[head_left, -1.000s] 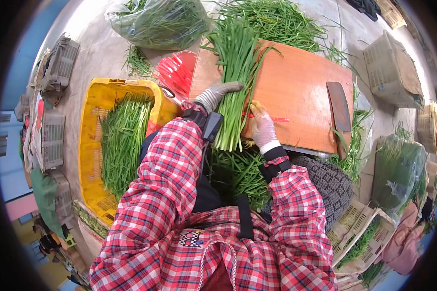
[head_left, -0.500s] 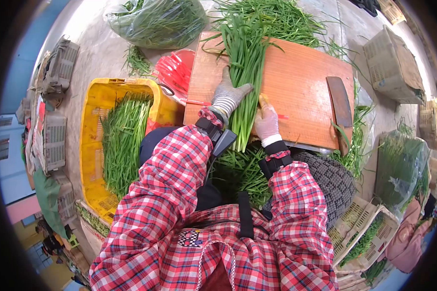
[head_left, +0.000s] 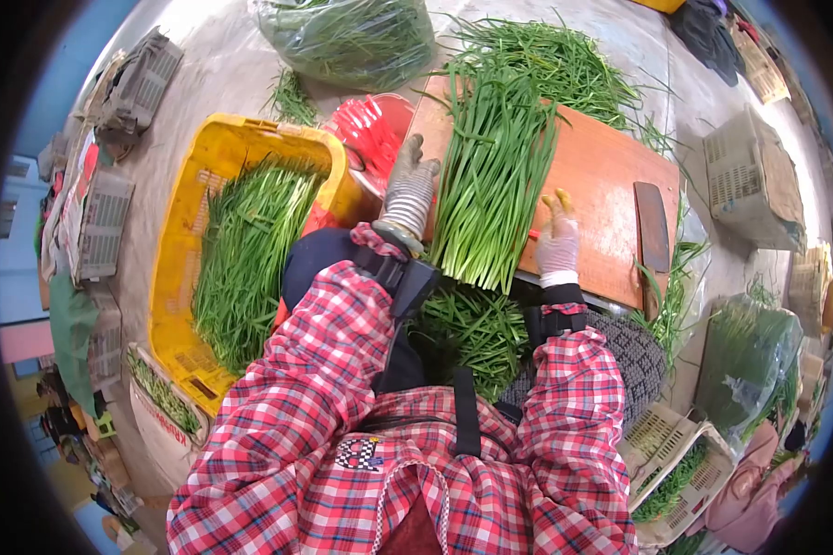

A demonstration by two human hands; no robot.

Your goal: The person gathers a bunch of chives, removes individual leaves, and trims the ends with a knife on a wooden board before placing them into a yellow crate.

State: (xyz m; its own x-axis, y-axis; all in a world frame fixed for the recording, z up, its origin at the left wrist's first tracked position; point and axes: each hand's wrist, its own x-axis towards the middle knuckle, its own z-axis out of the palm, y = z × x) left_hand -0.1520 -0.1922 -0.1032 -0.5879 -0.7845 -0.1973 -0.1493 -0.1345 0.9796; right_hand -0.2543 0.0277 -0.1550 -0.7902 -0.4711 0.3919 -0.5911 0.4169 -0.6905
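A bundle of long green stalks (head_left: 495, 176) lies spread out on the orange-brown board (head_left: 606, 176), its pale ends towards my body. Gloved in grey, my left hand (head_left: 411, 188) is at the left side of the bundle, fingers apart and holding nothing. On the right, my right hand (head_left: 557, 236), in a pale glove with yellow fingertips, hovers over the board just beside the stalks, also open. A dark flat blade (head_left: 651, 227) rests at the board's right edge. Red strips (head_left: 366, 139) lie in a round container left of the board.
A yellow crate (head_left: 180, 250) holding green stalks stands at my left. Behind the board are a heap of stalks (head_left: 551, 60) and a filled plastic bag (head_left: 347, 37). Pale crates (head_left: 754, 176) and another filled bag (head_left: 750, 365) are on the right. Cut greens (head_left: 477, 338) lie below the board.
Both hands have let go of the bundle and moved apart to its sides. The stalks, gathered narrowly before, are now spread wider. The whole view has shifted slightly.
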